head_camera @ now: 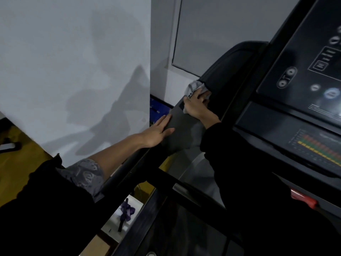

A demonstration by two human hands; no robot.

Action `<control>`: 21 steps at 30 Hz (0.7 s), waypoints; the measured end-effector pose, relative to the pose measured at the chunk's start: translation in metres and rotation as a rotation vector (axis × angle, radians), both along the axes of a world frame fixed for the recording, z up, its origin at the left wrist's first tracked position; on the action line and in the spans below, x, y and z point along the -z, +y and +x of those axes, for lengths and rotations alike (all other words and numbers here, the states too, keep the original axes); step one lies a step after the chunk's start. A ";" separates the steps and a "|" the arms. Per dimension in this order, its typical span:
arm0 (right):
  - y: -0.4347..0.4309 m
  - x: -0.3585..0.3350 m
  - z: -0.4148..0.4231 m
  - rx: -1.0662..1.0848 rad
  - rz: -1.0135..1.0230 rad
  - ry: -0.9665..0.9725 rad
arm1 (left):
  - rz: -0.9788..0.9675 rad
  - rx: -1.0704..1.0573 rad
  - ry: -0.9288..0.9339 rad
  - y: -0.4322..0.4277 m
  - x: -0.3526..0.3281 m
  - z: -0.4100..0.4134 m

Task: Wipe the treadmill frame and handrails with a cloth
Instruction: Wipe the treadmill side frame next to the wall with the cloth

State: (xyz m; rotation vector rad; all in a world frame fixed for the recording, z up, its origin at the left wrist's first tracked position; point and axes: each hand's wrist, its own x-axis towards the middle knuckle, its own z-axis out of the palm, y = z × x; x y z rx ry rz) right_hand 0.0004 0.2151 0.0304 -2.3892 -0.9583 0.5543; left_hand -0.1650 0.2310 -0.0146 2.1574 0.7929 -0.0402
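Note:
A dark treadmill frame (pixel 184 130) runs up the middle toward the console's left side. My right hand (pixel 196 106) presses a light grey cloth (pixel 193 88) against the frame's upper part, fingers bent over the cloth. My left hand (pixel 157 131) lies flat on the grey frame panel just below, fingers straight. A black handrail (pixel 129 172) slopes down under my left forearm, and a black crossbar (pixel 193 193) crosses in front of me.
The treadmill console (pixel 302 74) with buttons and a coloured chart fills the right. A red safety key (pixel 304 199) sits below it. A white wall (pixel 73 71) stands close on the left. A white box with a purple object (pixel 126 213) lies on the yellow floor.

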 end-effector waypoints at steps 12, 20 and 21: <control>-0.058 -0.024 0.005 -0.392 -0.195 -0.077 | -0.017 0.006 0.002 -0.002 -0.001 -0.001; -0.072 -0.002 -0.001 -0.366 -0.272 -0.288 | -0.034 0.002 -0.009 -0.002 0.002 -0.002; -0.069 -0.001 0.000 -0.362 -0.284 -0.329 | -0.036 -0.001 -0.009 -0.002 0.001 -0.003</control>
